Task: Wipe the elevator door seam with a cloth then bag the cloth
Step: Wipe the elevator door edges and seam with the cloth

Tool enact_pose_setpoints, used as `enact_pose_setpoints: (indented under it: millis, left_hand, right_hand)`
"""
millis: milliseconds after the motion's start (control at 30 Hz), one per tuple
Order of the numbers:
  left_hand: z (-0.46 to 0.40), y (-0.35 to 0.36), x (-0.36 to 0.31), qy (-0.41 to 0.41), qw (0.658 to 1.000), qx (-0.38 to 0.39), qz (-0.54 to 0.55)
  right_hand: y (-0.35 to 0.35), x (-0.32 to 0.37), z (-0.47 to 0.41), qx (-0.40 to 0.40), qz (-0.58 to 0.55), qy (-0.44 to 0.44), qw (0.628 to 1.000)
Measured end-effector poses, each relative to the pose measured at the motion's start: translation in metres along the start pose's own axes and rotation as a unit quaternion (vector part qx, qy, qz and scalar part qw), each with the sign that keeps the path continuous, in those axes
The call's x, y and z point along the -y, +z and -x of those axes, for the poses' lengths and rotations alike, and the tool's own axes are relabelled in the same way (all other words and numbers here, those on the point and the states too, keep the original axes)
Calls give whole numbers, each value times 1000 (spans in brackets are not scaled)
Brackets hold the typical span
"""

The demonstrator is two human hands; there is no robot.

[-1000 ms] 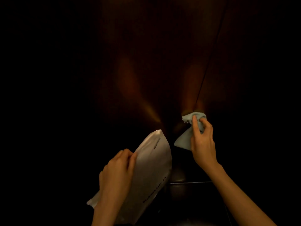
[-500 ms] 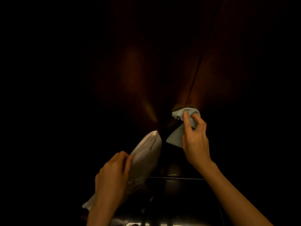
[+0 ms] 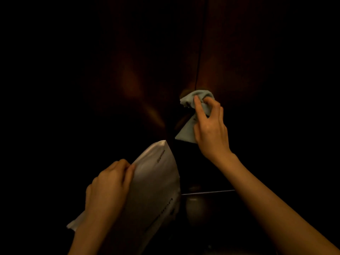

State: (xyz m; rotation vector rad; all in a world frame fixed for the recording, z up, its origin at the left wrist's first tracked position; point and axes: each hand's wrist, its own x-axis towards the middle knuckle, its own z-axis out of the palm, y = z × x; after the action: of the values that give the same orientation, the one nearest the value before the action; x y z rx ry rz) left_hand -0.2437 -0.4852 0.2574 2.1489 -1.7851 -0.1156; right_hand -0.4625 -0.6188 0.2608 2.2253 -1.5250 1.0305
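Observation:
A thin dark door seam [image 3: 199, 52] runs down the brown elevator door. My right hand [image 3: 209, 129] presses a bunched pale blue cloth [image 3: 191, 105] against the seam's lower part, with one corner of the cloth hanging down. My left hand [image 3: 108, 188] grips the edge of a white plastic bag [image 3: 156, 184] with dark print, held tilted below and left of the cloth.
The scene is very dark. The glossy door [image 3: 132, 83] shows dim orange reflections. A bright sill line [image 3: 207, 192] marks the bottom of the door, with shiny dark floor [image 3: 195, 208] below it.
The cloth and my right hand have shifted slightly along the seam while the view moved. The bag stays held in my left hand.

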Motion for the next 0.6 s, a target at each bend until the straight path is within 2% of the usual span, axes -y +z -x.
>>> enact_pose_setpoints:
  millis: [200, 367, 600]
  left_hand:
    - [11, 94, 31, 41, 999, -32, 2]
    - [21, 157, 48, 29, 998, -50, -24]
    - [21, 194, 57, 47, 991, -50, -113]
  right_hand:
    - [71, -16, 67, -16, 17, 8, 1000]
    - [123, -27, 116, -21, 10, 5, 1000]
    - [166, -32, 149, -29, -2, 35, 999]
